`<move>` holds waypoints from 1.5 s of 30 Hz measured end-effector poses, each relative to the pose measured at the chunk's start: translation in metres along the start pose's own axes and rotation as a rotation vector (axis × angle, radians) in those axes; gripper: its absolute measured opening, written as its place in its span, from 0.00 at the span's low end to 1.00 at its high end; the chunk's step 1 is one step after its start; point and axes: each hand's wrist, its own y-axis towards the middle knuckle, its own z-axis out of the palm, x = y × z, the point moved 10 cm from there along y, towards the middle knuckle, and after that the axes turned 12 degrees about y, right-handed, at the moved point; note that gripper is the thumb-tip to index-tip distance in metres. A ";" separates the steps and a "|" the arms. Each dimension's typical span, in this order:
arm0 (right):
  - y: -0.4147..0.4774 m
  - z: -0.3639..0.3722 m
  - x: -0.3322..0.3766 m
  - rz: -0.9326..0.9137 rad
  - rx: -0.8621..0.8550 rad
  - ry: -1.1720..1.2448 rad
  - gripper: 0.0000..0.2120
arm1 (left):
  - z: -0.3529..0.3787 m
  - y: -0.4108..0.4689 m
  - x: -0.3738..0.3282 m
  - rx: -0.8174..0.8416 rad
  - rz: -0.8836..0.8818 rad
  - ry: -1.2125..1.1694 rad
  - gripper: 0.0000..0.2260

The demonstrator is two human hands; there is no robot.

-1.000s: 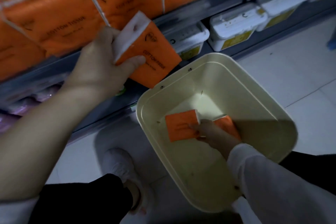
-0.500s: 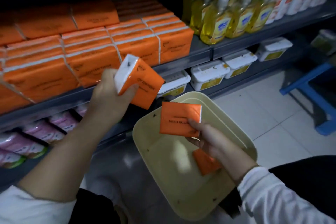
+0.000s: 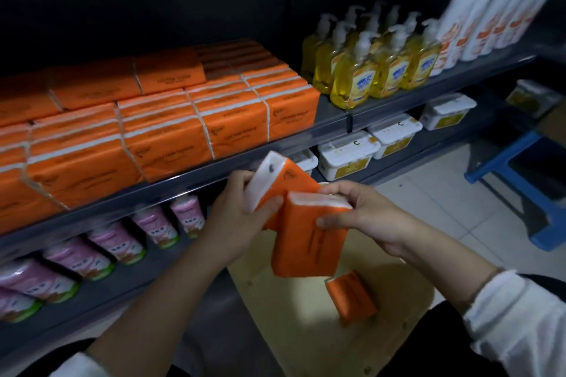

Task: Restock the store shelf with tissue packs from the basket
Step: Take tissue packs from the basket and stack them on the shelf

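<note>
Left hand [image 3: 239,220] fingers [image 3: 243,179] wrap one tissue pack [image 3: 288,180]; right hand [image 3: 367,217] pinches a second pack [image 3: 309,245], hiding most of the basket [image 3: 275,324] far rim.

Grey shelf [image 3: 332,115]: stacked orange tissue packs [image 3: 171,135] left, yellow soap bottles [image 3: 367,70] beside, white bottles [image 3: 490,18] far right.

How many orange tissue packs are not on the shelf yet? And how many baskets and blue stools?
Orange tissue packs: 3, one in the left hand, one in the right hand, one in the basket
Baskets: 1
Blue stools: 1
Total: 5
</note>
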 end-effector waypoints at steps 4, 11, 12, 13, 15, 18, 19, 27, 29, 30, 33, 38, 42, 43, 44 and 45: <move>0.020 0.007 0.011 -0.050 -0.097 0.052 0.22 | 0.009 0.010 0.006 0.091 -0.065 -0.234 0.25; 0.024 -0.004 0.037 -0.168 -0.220 0.112 0.29 | 0.017 0.023 0.006 0.111 -0.074 -0.388 0.34; 0.024 -0.008 0.040 -0.194 -0.250 0.105 0.31 | 0.016 0.024 0.009 0.068 -0.102 -0.445 0.31; 0.024 -0.012 0.042 -0.215 -0.284 0.101 0.32 | 0.012 0.027 0.011 0.011 -0.122 -0.484 0.28; 0.024 -0.018 0.040 -0.215 -0.319 0.141 0.33 | 0.000 0.031 0.014 -0.094 -0.136 -0.544 0.27; 0.025 -0.011 0.030 -0.128 -0.239 0.245 0.30 | -0.017 0.031 0.013 -0.183 -0.138 -0.739 0.27; 0.024 -0.004 0.026 -0.103 -0.188 0.288 0.30 | -0.021 0.030 0.010 -0.201 -0.129 -0.791 0.25; 0.017 0.030 0.040 -0.156 -0.031 0.522 0.20 | -0.034 0.028 -0.009 -0.138 -0.041 -0.864 0.42; 0.018 0.033 0.047 -0.169 -0.047 0.547 0.17 | -0.040 0.031 -0.011 -0.123 -0.024 -0.884 0.44; 0.020 0.035 0.050 -0.171 -0.059 0.557 0.15 | -0.045 0.033 -0.011 -0.126 -0.025 -0.892 0.42; 0.029 0.044 0.065 -0.178 -0.070 0.557 0.13 | -0.058 0.039 -0.006 -0.190 -0.084 -0.980 0.26; 0.055 0.057 0.108 -0.229 -0.062 0.431 0.14 | -0.107 0.042 0.016 -0.480 -0.156 -0.998 0.11; 0.092 0.042 0.141 -0.261 -0.214 0.346 0.09 | -0.147 0.039 0.036 -0.640 -0.153 -0.961 0.08; 0.102 0.037 0.148 -0.264 -0.252 0.293 0.08 | -0.152 0.038 0.042 -0.655 -0.165 -0.952 0.08; 0.113 0.033 0.154 -0.268 -0.281 0.246 0.07 | -0.155 0.038 0.048 -0.660 -0.184 -0.951 0.09; 0.125 0.029 0.160 -0.272 -0.303 0.203 0.06 | -0.157 0.039 0.054 -0.654 -0.209 -0.956 0.10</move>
